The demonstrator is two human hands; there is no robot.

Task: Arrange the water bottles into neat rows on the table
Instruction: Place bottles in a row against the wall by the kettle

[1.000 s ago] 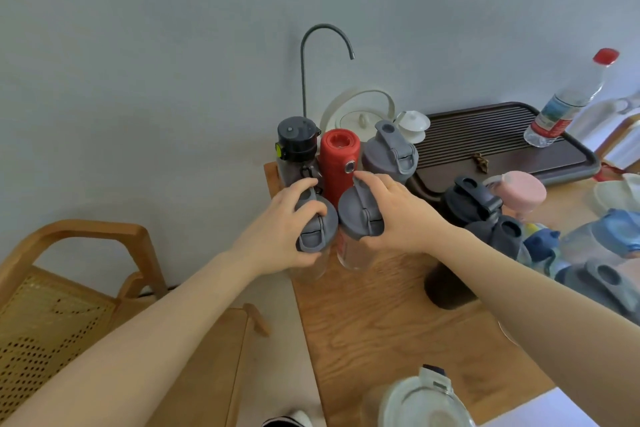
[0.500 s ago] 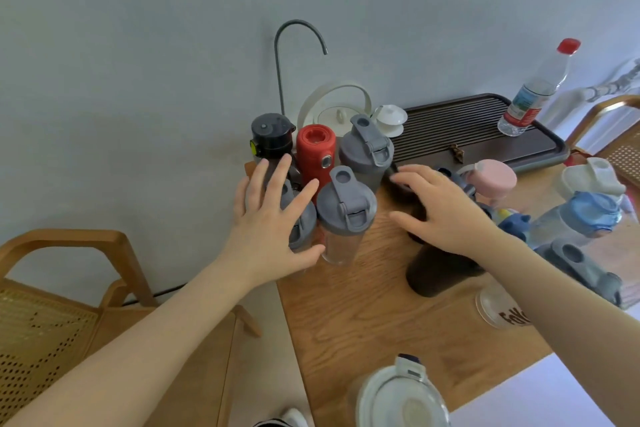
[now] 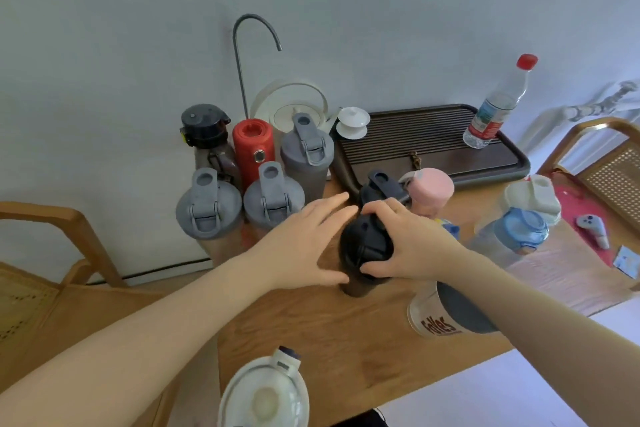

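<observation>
Two rows of bottles stand at the table's far left: a black-capped bottle (image 3: 204, 130), a red bottle (image 3: 254, 146) and a grey shaker (image 3: 306, 154) behind, two grey-lidded shakers (image 3: 207, 206) (image 3: 273, 201) in front. A black shaker (image 3: 363, 250) stands mid-table. My right hand (image 3: 408, 243) grips its lid from the right. My left hand (image 3: 304, 243) is spread against its left side, thumb touching it. Behind it stand another dark bottle (image 3: 379, 185) and a pink-lidded one (image 3: 431, 189).
A dark tea tray (image 3: 433, 146) holds a red-capped plastic bottle (image 3: 498, 107) at the back. Blue-lidded (image 3: 516, 232) and white-lidded (image 3: 533, 198) bottles stand right. A clear cup (image 3: 433, 317) lies under my right forearm. A white lid (image 3: 266, 395) is near the front edge. Wooden chairs flank the wooden table (image 3: 311, 340).
Both hands let go of the two grey-lidded shakers and moved right. My right hand closed on the black shaker's lid and my left hand came against its side.
</observation>
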